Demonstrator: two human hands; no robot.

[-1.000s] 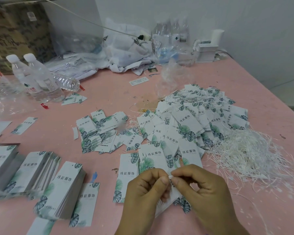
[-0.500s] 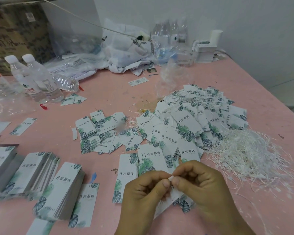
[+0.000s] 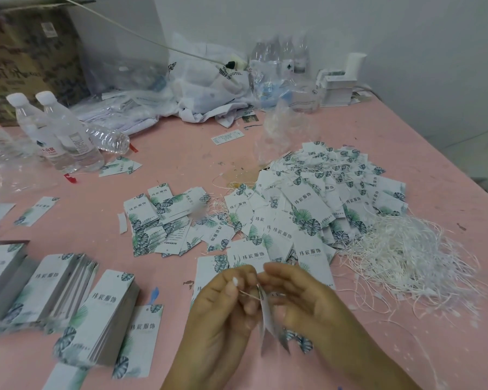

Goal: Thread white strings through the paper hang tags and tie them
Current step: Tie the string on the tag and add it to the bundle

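My left hand (image 3: 223, 308) pinches the white tip of a string (image 3: 247, 293) between thumb and forefinger. The string runs right through the hang tag (image 3: 266, 316), which hangs edge-on between my hands. My right hand (image 3: 302, 299) holds that tag near its top with curled fingers. A loose heap of white strings (image 3: 406, 254) lies to the right. A big pile of strung leaf-print tags (image 3: 321, 198) spreads beyond my hands. Neat stacks of unstrung tags (image 3: 102, 313) stand at the lower left.
The pink table (image 3: 181, 164) holds water bottles (image 3: 65, 133) at the far left, crumpled plastic bags (image 3: 209, 85) at the back, and a small white box (image 3: 338, 88) near the wall. A smaller scatter of tags (image 3: 158, 223) lies mid-table. The table's right edge slants down the frame.
My hands have drawn apart. The string tip that both hands pinched together is now pulled left by my left hand, and the tag hangs edge-on at my right fingers.
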